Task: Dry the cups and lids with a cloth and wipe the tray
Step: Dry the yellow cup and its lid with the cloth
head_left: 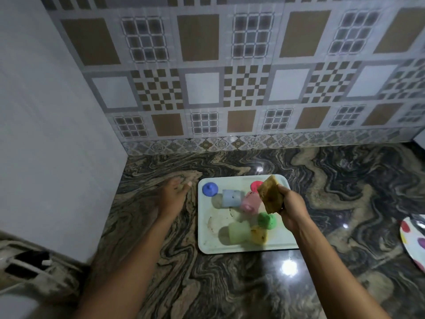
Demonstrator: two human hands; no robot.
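A white tray [211, 246] lies on the marble counter. On it rest a blue lid [209, 189], a pale blue cup [231, 198] on its side, a pink cup [250, 202], a red lid [255, 185], a green lid [266, 221], a pale green cup [238, 232] and a yellow cup [259, 234]. My right hand [293, 206] holds a yellowish folded cloth [271, 194] above the tray's right side. My left hand [174, 194] hovers blurred over the counter just left of the tray, fingers loose and holding nothing.
A polka-dot plate [412, 240] pokes in at the right edge. A tiled wall stands behind the counter and a white wall at the left. A grey bag-like object [34, 268] sits at the lower left.
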